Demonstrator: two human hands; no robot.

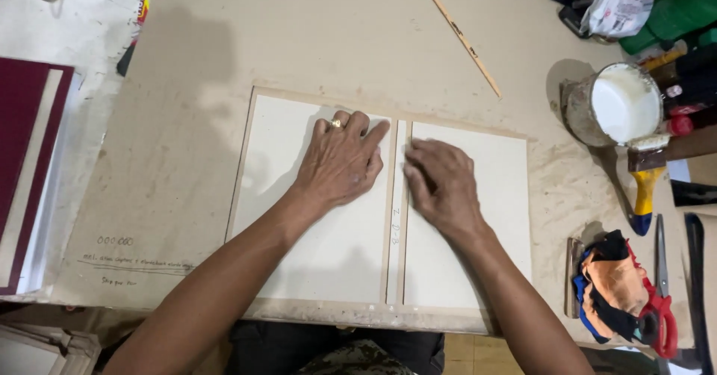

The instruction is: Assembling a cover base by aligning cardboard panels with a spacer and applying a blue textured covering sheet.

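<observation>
At the near centre of the brown sheet point(172, 158), the left hand point(340, 162) is pressing flat and open on the left board point(314, 225). The right hand point(442, 184) is resting with fingers loosely curled, gripping nothing, on the right board point(478, 218), fingertips nearest the narrow spine strip point(396, 218) running near to far between them. Far right, a glue tub point(624, 104) is standing.

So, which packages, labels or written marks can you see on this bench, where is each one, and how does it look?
White plastic bag: top right corner, crumpled, with red print.
Glue tub: right of the boards, round, grimy, full of white paste.
Narrow spine strip: between the two white boards, beside the right hand, with small pencil marks.
Handwritten notes: lower left of the brown sheet, left of the left hand, thin dark lines.
</observation>
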